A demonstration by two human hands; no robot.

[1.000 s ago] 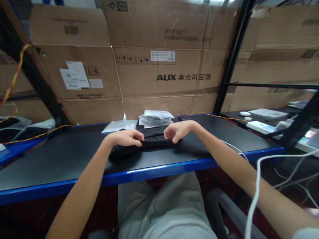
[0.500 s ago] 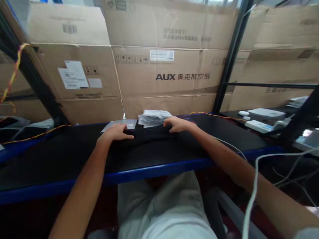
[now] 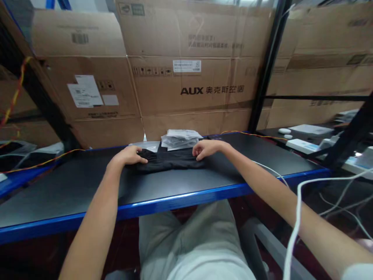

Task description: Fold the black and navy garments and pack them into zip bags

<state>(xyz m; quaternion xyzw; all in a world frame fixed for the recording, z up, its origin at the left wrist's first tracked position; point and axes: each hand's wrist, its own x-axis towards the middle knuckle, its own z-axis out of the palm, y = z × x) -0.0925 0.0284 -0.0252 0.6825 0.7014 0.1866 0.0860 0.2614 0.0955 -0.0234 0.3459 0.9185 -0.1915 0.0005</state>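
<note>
A folded black cloth (image 3: 171, 160) lies across the dark tabletop in front of me, longer from side to side than it is deep. At its left end, my left hand (image 3: 127, 156) is closed on the bunched fabric, thumb toward the middle. My right hand (image 3: 205, 149) has its fingers curled in a pinch at the right end of the same cloth. Just behind the cloth sits a small stack of clear plastic packets (image 3: 182, 139) with white labels. Another flat plastic packet (image 3: 147, 146) lies to the left of that stack, partly behind my left hand.
Large cardboard sheets (image 3: 163, 95) stand behind the blue-edged table (image 3: 180, 200). Dark metal posts (image 3: 264, 74) rise at both sides. A white cable (image 3: 298, 210) loops past my right arm. White boxes (image 3: 303, 146) sit on the right-hand surface, and a red-yellow wire (image 3: 62, 154) runs along the left.
My left hand has shifted slightly left, and its fingers are drawn in on the cloth. My right hand's fingers have curled tighter. The view is brighter, so the cloth stands out from the table.
</note>
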